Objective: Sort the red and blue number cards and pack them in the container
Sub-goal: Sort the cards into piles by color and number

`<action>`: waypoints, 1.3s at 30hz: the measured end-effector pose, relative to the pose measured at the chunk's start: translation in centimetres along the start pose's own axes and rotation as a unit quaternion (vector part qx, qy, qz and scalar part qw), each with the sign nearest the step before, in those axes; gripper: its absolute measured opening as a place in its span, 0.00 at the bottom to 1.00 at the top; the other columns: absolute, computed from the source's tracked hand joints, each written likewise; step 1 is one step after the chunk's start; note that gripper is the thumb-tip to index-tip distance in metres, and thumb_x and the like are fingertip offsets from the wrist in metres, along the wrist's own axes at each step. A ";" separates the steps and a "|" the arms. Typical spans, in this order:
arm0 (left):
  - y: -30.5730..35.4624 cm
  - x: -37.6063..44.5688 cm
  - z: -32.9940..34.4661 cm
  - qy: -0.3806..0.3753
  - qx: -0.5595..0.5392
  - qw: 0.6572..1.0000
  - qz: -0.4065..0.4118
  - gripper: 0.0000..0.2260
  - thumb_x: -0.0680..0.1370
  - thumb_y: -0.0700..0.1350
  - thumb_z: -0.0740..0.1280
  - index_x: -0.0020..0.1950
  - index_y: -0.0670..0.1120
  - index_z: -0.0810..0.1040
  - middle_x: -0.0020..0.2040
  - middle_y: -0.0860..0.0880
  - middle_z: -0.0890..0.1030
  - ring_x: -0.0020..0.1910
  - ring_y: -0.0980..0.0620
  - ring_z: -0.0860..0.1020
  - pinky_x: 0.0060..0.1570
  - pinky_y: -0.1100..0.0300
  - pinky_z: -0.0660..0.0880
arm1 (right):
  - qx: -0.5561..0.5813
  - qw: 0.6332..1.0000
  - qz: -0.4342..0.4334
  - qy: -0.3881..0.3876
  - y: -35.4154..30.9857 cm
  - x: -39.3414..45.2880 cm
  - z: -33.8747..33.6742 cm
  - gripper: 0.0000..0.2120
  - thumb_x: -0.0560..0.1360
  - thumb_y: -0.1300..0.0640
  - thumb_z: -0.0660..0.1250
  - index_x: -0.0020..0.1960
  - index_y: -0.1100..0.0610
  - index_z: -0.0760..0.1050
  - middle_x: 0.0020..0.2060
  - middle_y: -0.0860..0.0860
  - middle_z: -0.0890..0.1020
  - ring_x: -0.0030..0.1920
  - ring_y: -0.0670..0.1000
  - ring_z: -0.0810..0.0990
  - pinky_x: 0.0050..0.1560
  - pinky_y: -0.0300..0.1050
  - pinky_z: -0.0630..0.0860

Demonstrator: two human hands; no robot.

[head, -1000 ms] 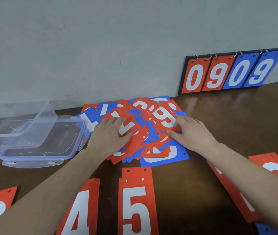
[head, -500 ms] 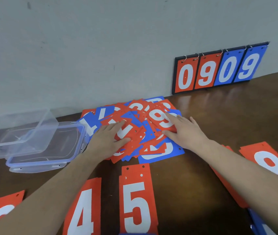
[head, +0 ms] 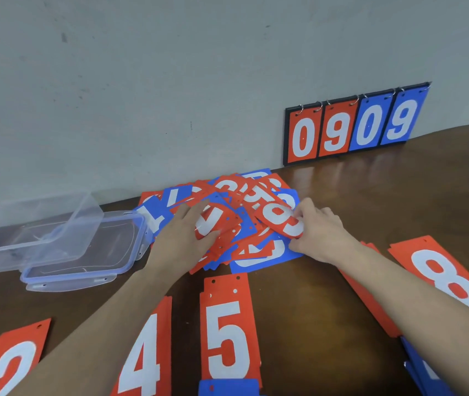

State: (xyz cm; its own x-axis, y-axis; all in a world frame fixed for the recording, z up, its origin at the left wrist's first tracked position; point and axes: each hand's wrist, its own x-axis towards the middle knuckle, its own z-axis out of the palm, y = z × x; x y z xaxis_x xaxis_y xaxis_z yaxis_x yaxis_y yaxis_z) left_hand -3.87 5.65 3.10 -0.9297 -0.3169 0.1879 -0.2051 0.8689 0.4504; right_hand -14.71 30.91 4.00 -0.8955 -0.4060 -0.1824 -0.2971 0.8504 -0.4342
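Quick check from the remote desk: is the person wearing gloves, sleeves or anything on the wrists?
No. The left hand and right hand are bare, with no gloves, rings, watch or bands visible. Both forearms are uncovered as far as the frame shows; no sleeve edge comes into view.

A plain indoor room is shown, though its exact kind cannot be told. A dark brown polished wooden table (head: 399, 201) is pushed against a bare, pale grey painted wall (head: 170, 81) marked with small scuffs. A black-backed flip scoreboard with ringed red and blue number cards (head: 353, 124) is leaned upright against that wall. A clear plastic storage container with a blue-rimmed lid (head: 56, 241) is set on the table, which suggests a simple work or activity space.
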 end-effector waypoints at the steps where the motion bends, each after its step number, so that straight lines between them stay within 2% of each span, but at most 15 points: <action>1: 0.3 -0.5 -0.2 0.007 -0.002 1.000 -0.001 0.29 0.77 0.57 0.70 0.76 0.54 0.66 0.71 0.53 0.70 0.67 0.49 0.73 0.60 0.54 0.74 | 0.026 1.000 0.001 -0.005 0.1 -0.4 -0.2 0.31 0.70 0.55 0.75 0.64 0.46 0.59 0.54 0.47 0.69 0.58 0.51 0.68 0.58 0.49 0.73; 3: 0.8 -1.5 -0.9 0.014 -0.008 1.000 -0.006 0.27 0.77 0.57 0.70 0.74 0.54 0.68 0.71 0.54 0.70 0.67 0.50 0.73 0.59 0.55 0.74 | 0.126 0.992 -0.009 -0.022 0.3 -1.2 -0.4 0.36 0.69 0.59 0.76 0.66 0.42 0.57 0.59 0.49 0.70 0.57 0.51 0.74 0.53 0.49 0.78; 5: 1.3 -2.7 -1.5 0.019 -0.027 0.999 -0.015 0.26 0.77 0.58 0.70 0.73 0.54 0.70 0.71 0.55 0.71 0.66 0.51 0.74 0.57 0.59 0.72 | 0.220 0.974 -0.019 -0.047 0.5 -2.5 -0.6 0.37 0.70 0.60 0.77 0.65 0.40 0.57 0.59 0.48 0.72 0.52 0.49 0.78 0.45 0.43 0.80; 9: 2.1 -5.2 -3.0 0.022 -0.057 0.996 -0.058 0.25 0.76 0.59 0.71 0.69 0.56 0.68 0.60 0.55 0.77 0.57 0.50 0.78 0.51 0.58 0.76 | 0.312 0.948 -0.001 -0.058 -0.4 -5.4 -0.6 0.38 0.66 0.46 0.81 0.67 0.38 0.61 0.56 0.43 0.75 0.54 0.49 0.81 0.51 0.45 0.82; 11: 2.4 -6.5 -3.6 0.032 -0.050 0.996 -0.071 0.24 0.74 0.60 0.72 0.66 0.56 0.66 0.55 0.55 0.77 0.51 0.50 0.78 0.46 0.59 0.73 | 0.347 0.937 0.012 -0.044 -1.0 -7.1 -0.4 0.31 0.71 0.42 0.76 0.67 0.37 0.64 0.58 0.44 0.76 0.56 0.48 0.81 0.50 0.43 0.80; 13: 2.6 -7.8 -4.1 0.030 -0.056 0.994 -0.090 0.25 0.74 0.62 0.72 0.65 0.58 0.65 0.57 0.54 0.77 0.52 0.50 0.78 0.47 0.58 0.76 | 0.386 0.922 0.016 -0.028 -1.4 -8.6 0.0 0.22 0.77 0.49 0.71 0.67 0.39 0.67 0.58 0.45 0.78 0.52 0.46 0.83 0.49 0.41 0.81; 17: 2.8 -10.6 -5.1 -0.010 -0.092 0.986 -0.138 0.33 0.68 0.69 0.68 0.69 0.56 0.65 0.65 0.56 0.77 0.61 0.51 0.79 0.58 0.48 0.80 | 0.522 0.852 0.029 -0.026 -2.2 -11.3 1.6 0.22 0.76 0.64 0.72 0.64 0.45 0.73 0.53 0.53 0.85 0.49 0.52 0.87 0.51 0.51 0.83; 19: 2.7 -11.9 -5.7 -0.017 -0.120 0.981 -0.149 0.33 0.67 0.69 0.67 0.68 0.57 0.67 0.62 0.58 0.78 0.59 0.53 0.81 0.57 0.48 0.81 | 0.578 0.814 0.044 -0.036 -2.7 -12.5 2.3 0.19 0.74 0.65 0.73 0.62 0.52 0.77 0.50 0.54 0.87 0.48 0.54 0.87 0.51 0.52 0.82; 22: 2.3 -13.4 -6.5 -0.031 -0.122 0.976 -0.177 0.27 0.72 0.66 0.69 0.67 0.57 0.68 0.56 0.58 0.80 0.53 0.52 0.83 0.52 0.52 0.82 | 0.605 0.792 0.054 -0.065 -3.5 -14.0 3.3 0.12 0.75 0.60 0.73 0.59 0.57 0.82 0.48 0.54 0.87 0.49 0.56 0.87 0.57 0.56 0.81; 25: 1.6 -14.6 -7.3 -0.026 -0.118 0.973 -0.198 0.16 0.76 0.64 0.64 0.53 0.52 0.70 0.43 0.56 0.79 0.39 0.57 0.81 0.35 0.66 0.75 | 0.604 0.792 0.068 -0.055 -4.6 -14.8 3.9 0.09 0.78 0.52 0.70 0.56 0.52 0.81 0.46 0.52 0.88 0.46 0.53 0.87 0.51 0.51 0.82; 27: 1.0 -15.4 -7.9 -0.010 -0.144 0.966 -0.215 0.16 0.79 0.63 0.60 0.47 0.50 0.70 0.38 0.55 0.77 0.34 0.58 0.77 0.31 0.66 0.68 | 0.581 0.809 0.066 -0.058 -5.6 -15.2 4.1 0.09 0.79 0.46 0.67 0.56 0.48 0.79 0.43 0.51 0.88 0.40 0.51 0.87 0.39 0.45 0.80; 31: -0.6 -17.2 -9.0 0.002 -0.232 0.928 -0.292 0.17 0.84 0.60 0.53 0.58 0.49 0.71 0.46 0.51 0.79 0.42 0.55 0.79 0.38 0.61 0.70 | 0.527 0.843 0.048 -0.096 -7.1 -15.4 4.9 0.12 0.81 0.41 0.62 0.58 0.47 0.77 0.33 0.55 0.84 0.24 0.50 0.75 0.24 0.38 0.68; 33: -1.9 -18.2 -9.4 0.016 -0.252 0.916 -0.311 0.13 0.85 0.55 0.51 0.57 0.48 0.69 0.45 0.51 0.76 0.42 0.57 0.75 0.37 0.61 0.66 | 0.520 0.846 0.032 -0.115 -8.1 -15.5 5.3 0.11 0.81 0.44 0.64 0.59 0.48 0.77 0.34 0.55 0.84 0.25 0.49 0.74 0.24 0.37 0.66; 36: -4.0 -19.8 -10.2 0.059 -0.284 0.903 -0.316 0.10 0.85 0.51 0.53 0.47 0.50 0.69 0.43 0.50 0.74 0.42 0.53 0.73 0.40 0.55 0.66 | 0.507 0.851 0.020 -0.137 -9.6 -15.4 6.1 0.10 0.79 0.50 0.69 0.59 0.46 0.76 0.44 0.51 0.87 0.36 0.52 0.84 0.32 0.39 0.74; 39: -6.1 -21.3 -11.1 0.098 -0.339 0.878 -0.323 0.09 0.84 0.49 0.57 0.47 0.49 0.71 0.43 0.49 0.77 0.44 0.51 0.77 0.41 0.55 0.71 | 0.505 0.849 0.015 -0.151 -11.2 -15.4 7.2 0.13 0.77 0.53 0.72 0.60 0.50 0.77 0.41 0.58 0.85 0.30 0.49 0.80 0.31 0.40 0.75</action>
State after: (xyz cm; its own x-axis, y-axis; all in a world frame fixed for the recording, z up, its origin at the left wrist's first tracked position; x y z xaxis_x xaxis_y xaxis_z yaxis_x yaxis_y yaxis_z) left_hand 20.59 2.93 6.06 -0.6023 -0.7776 -0.1803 -0.3787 0.0796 0.9221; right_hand 4.76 25.19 5.36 -0.7258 -0.5863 -0.3598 0.2983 0.2030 -0.9326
